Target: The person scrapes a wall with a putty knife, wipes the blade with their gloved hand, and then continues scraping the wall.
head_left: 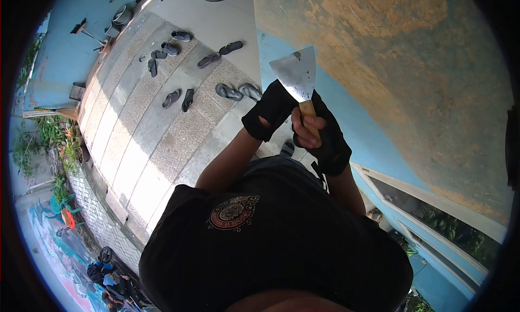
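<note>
My right hand [324, 134], in a black fingerless glove, is closed around the wooden handle of a putty knife [299, 76]. Its wide metal blade points up and carries a few dark specks. Close beside it, my left hand [273, 110] wears a matching black glove and sits behind the lower part of the blade. The left fingers are hidden, so whether they touch the tool cannot be made out. To the right stands a wall [401, 68] with a rough, brown-stained patch, light blue paint showing along its edge.
Several sandals and flip-flops [228, 92] lie on the tiled floor [157, 122]. A broom [86, 31] and buckets [122, 15] stand by the far wall. Potted plants [67, 149] line the left edge, with a parked motorcycle [105, 255] lower down. A window frame [422, 209] is at the right.
</note>
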Demonstrator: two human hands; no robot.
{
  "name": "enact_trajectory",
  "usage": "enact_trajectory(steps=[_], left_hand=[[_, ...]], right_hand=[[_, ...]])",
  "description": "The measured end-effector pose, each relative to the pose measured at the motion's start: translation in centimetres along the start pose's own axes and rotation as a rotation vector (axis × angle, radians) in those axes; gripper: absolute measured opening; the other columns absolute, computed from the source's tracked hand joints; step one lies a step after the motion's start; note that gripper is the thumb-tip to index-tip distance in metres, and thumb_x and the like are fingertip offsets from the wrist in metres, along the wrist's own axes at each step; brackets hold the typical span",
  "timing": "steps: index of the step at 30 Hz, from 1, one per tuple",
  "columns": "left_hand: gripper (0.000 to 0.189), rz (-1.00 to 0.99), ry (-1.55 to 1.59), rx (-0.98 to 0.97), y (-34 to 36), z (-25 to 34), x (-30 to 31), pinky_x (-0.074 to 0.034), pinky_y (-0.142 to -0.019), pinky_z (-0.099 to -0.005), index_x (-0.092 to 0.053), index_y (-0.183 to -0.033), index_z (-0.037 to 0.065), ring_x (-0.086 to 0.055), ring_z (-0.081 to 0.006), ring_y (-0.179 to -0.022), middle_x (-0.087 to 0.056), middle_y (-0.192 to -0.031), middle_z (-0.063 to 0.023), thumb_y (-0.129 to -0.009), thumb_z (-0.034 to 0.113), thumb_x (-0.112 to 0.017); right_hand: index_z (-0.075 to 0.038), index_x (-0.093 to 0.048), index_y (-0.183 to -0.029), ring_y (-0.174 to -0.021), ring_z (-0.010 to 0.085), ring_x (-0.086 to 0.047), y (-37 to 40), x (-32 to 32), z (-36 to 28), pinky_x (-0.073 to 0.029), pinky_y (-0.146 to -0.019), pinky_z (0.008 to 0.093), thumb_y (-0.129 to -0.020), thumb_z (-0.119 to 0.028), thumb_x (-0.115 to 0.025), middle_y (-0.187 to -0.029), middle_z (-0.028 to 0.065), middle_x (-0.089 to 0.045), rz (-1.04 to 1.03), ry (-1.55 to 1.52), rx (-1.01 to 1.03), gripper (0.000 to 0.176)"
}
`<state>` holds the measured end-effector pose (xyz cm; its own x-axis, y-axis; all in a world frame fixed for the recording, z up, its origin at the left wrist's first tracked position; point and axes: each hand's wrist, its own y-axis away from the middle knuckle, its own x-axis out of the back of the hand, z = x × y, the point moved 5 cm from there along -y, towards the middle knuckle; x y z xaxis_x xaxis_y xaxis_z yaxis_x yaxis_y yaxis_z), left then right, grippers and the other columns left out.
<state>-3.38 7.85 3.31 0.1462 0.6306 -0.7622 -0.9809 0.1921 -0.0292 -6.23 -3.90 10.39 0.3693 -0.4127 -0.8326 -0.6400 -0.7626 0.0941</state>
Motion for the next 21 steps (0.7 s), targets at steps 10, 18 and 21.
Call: enact_trajectory(steps=[10, 18, 21], left_hand=[[0.023, 0.051, -0.640, -0.228, -0.1, 2.1, -0.4, -0.054, -0.081, -0.0291, -0.067, -0.114, 0.002, -0.066, -0.0129, -0.098, -0.071, -0.106, -0.0055, -0.091, 0.004, -0.065], [0.012, 0.060, -0.624, -0.319, -1.3, 2.2, -0.3, -0.054, -0.076, -0.0293, -0.067, -0.101, 0.001, -0.068, -0.0129, -0.085, -0.072, -0.094, -0.0050, -0.090, 0.004, -0.064], [0.014, 0.078, -0.762, -0.253, -1.5, 2.0, 0.1, -0.055, -0.076, -0.0291, -0.066, -0.103, 0.001, -0.068, -0.0131, -0.083, -0.072, -0.092, -0.0052, -0.090, 0.005, -0.063]], right_hand=[[-0.016, -0.033, -0.149, -0.043, 0.0072, -0.038, -1.0, 0.3, 0.0, -0.036, -0.040, 0.0202, -0.086, -0.013, -0.060, -0.087, 0.0110, -0.060, 0.019, 0.117, 0.023, 0.068], [-0.015, -0.027, -0.150, -0.046, 0.0094, -0.043, -1.2, 0.3, -0.5, -0.038, -0.044, 0.0231, -0.087, -0.010, -0.059, -0.087, 0.0155, -0.060, 0.044, 0.076, 0.012, 0.071], [-0.015, -0.029, -0.150, -0.048, 0.0090, -0.044, -1.1, 0.7, -0.6, -0.039, -0.046, 0.0231, -0.088, -0.011, -0.058, -0.089, 0.0151, -0.061, 0.095, 0.110, 0.028, 0.068]])
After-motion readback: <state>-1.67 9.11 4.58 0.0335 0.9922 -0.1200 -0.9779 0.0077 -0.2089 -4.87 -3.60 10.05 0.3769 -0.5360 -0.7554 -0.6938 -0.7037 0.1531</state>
